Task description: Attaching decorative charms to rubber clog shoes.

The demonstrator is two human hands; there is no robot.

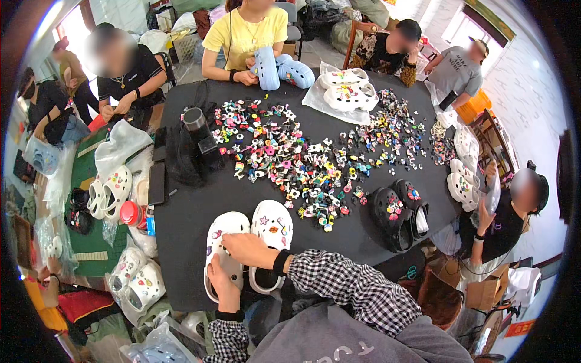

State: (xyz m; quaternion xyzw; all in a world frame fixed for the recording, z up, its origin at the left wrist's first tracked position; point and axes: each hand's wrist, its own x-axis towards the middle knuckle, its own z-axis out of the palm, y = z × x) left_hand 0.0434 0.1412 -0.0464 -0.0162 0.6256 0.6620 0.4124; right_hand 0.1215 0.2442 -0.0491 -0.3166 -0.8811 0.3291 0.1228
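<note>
A pair of white clogs lies in front of me at the near edge of the black table, toes pointing away. My left hand (224, 283) grips the left clog (227, 222) at its opening. Across the top of that clog reaches my right hand (250, 249), its fingertips closed against the upper. Whatever is between those fingertips is hidden. The right clog (272, 219) carries several small charms, among them a star and an orange one, and sits just beyond my right hand. A large spread of loose colourful shoe charms (302, 160) covers the table ahead.
Black clogs (393, 212) with charms stand to the right. White clogs (348, 94) rest on a plastic bag at the far side. A dark cylindrical device (196, 124) stands at left, near a red-lidded jar (132, 213). Across the table, a person in yellow holds blue clogs (266, 69).
</note>
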